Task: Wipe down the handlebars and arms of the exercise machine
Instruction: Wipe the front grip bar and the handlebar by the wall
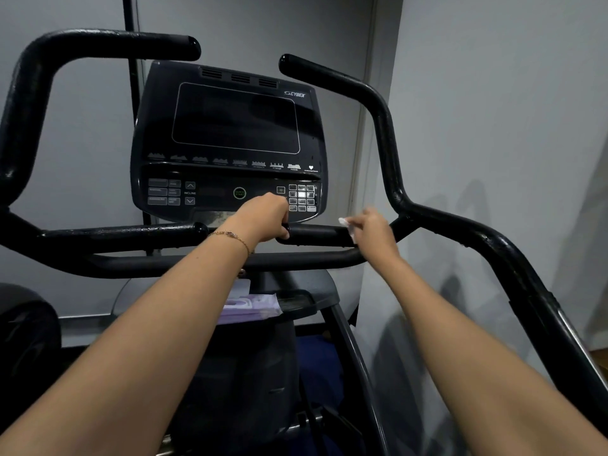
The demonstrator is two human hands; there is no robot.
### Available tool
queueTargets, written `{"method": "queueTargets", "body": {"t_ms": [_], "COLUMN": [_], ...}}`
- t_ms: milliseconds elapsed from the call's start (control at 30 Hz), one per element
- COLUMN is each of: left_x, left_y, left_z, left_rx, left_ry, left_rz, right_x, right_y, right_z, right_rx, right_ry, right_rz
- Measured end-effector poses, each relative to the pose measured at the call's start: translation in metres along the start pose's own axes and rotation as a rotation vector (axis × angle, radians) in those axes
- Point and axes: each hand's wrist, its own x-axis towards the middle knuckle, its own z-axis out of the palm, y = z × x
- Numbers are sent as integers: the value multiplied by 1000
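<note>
Two hands point(263, 215) point(373, 230), one wipe point(346, 224), one purple pack point(253, 307), one console point(230, 126), two tall handlebars point(33, 93) point(386, 133), two short grips point(131, 232) point(319, 233).

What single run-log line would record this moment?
left hand: grips inner handlebar | right hand: holds white wipe against same handlebar | purple packet: on ledge below

A dark grey tray point(317, 292) with a rounded front edge is seen on the exercise machine point(227, 179), set below the crossbars and above the central column. A purple packet of wipes point(255, 307) is laid flat on the left part of the tray, its right edge close to a ribbed strip in the tray's surface. The packet's left end is hidden from view. A pale flap point(241, 287) is seen raised at the back of the packet; whether it is part of the packet cannot be told.
</note>
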Motion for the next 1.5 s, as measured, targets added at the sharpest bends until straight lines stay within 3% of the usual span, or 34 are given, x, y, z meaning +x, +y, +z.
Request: {"method": "queueTargets", "body": {"t_ms": [100,200,333,433,567,667,767,900,1067,1233,1367,1500], "left_x": [2,5,6,6,4,5,6,6,5,3,6,7], "left_y": [1,-1,-2,-3,-6,-7,-8,-6,-4,3,2,0], "left_z": [0,1,-2,-1,1,-1,1,-1,-4,-5,-5,-3], "left_rx": [6,-8,-47,-72,-114,-114,-112,-108,-92,-25,-21,-26], "left_ry": [-3,0,-21,-15,-1,-2,5,-6,-31,-30,-40,-32], "left_rz": [2,-6,-14,-16,-20,-22,-19,-22,-19,-24,-23,-21], "right_x": [4,-3,-7,-9,2,-7,-15,0,-15,1,-5,-7], "right_y": [15,21,9,19,18,7,18,22,14,8,-8,16], "right_z": [-8,6,23,18,11,18,17,11,20,8,20,15], "right_rx": [158,125,98,93,-137,-76,84,-63,58,-166,-139,-161], "right_ry": [162,135,38,37,17,-10,32,16,-4,-10,-61,16], "right_rz": [199,292,97,86,51,-44,7,54,-1,50,-91,-9]}}
